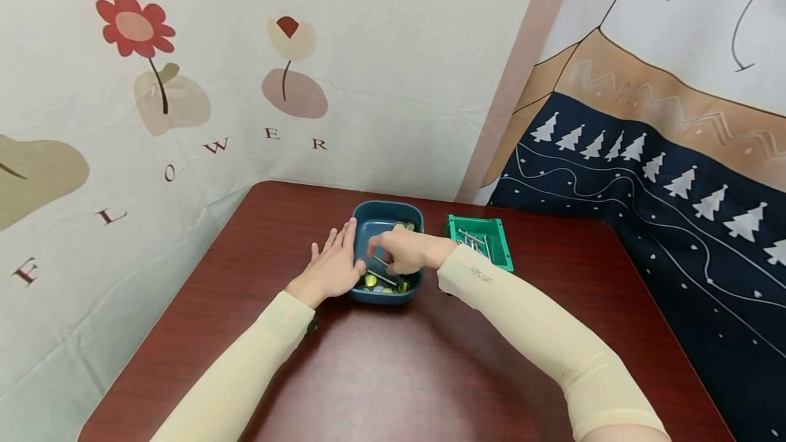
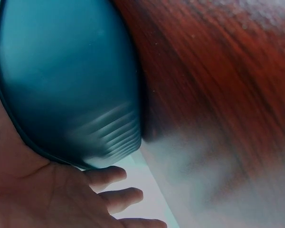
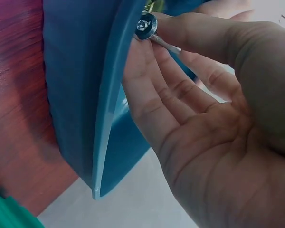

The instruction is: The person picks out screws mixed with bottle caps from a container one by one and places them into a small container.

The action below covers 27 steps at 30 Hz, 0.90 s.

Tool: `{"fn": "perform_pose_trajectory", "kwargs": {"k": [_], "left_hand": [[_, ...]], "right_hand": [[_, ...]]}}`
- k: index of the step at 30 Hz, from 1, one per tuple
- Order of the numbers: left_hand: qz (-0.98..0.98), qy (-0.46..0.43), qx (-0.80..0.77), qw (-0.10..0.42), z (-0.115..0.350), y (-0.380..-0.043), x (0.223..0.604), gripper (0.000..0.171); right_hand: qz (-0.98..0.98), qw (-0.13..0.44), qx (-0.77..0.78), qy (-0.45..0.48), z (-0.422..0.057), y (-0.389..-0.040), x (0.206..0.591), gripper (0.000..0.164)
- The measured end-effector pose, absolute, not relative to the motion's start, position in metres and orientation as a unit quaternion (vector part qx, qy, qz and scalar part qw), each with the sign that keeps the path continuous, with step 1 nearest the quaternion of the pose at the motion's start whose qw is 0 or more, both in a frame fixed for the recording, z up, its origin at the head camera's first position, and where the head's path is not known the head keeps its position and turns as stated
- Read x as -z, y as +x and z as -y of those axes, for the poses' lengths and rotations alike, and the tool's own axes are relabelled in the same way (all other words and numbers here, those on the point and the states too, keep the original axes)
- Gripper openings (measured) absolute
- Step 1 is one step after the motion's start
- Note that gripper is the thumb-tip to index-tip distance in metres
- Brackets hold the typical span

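Observation:
A blue plastic basin (image 1: 382,299) stands on the table with several shiny yellow-green discs (image 1: 370,280) near its front end. My left hand (image 1: 329,268) lies against the basin's left rim, fingers extended; the left wrist view shows its fingers beyond the basin's wall (image 2: 85,71). Over the basin's inside is my right hand (image 1: 405,251), palm toward the right wrist camera. Between its thumb and forefinger it pinches a metal bolt (image 3: 145,26) with a broad socket head. Another bolt (image 1: 382,277) lies across the discs in the head view.
A green tray (image 1: 507,258) holding several silver bolts (image 1: 474,241) stands right of the basin. More discs (image 1: 405,226) lie at the basin's far right corner. The dark red table (image 1: 381,367) meets printed cloth hangings (image 1: 393,74) behind it.

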<state>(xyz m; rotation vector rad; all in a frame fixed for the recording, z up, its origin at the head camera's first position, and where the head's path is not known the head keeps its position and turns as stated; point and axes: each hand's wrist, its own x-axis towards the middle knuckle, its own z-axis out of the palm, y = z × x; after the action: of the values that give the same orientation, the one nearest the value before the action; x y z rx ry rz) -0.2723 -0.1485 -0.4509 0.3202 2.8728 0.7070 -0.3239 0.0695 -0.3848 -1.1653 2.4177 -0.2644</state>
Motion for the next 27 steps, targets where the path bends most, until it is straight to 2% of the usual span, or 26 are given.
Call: {"fn": "perform_pose_trajectory", "kwargs": {"k": [12, 27], "left_hand": [[-0.962, 0.109, -0.236, 0.082, 0.148, -0.274, 0.454, 0.095], [-0.961, 0.106, -0.242, 0.078, 0.148, -0.275, 0.455, 0.096]], "right_hand": [[-0.871, 0.191, 0.156, -0.424, -0.085, -0.322, 0.390, 0.045], [-0.861, 0.201, 0.271, -0.381, -0.104, -0.317, 0.385, 0.050]]}}
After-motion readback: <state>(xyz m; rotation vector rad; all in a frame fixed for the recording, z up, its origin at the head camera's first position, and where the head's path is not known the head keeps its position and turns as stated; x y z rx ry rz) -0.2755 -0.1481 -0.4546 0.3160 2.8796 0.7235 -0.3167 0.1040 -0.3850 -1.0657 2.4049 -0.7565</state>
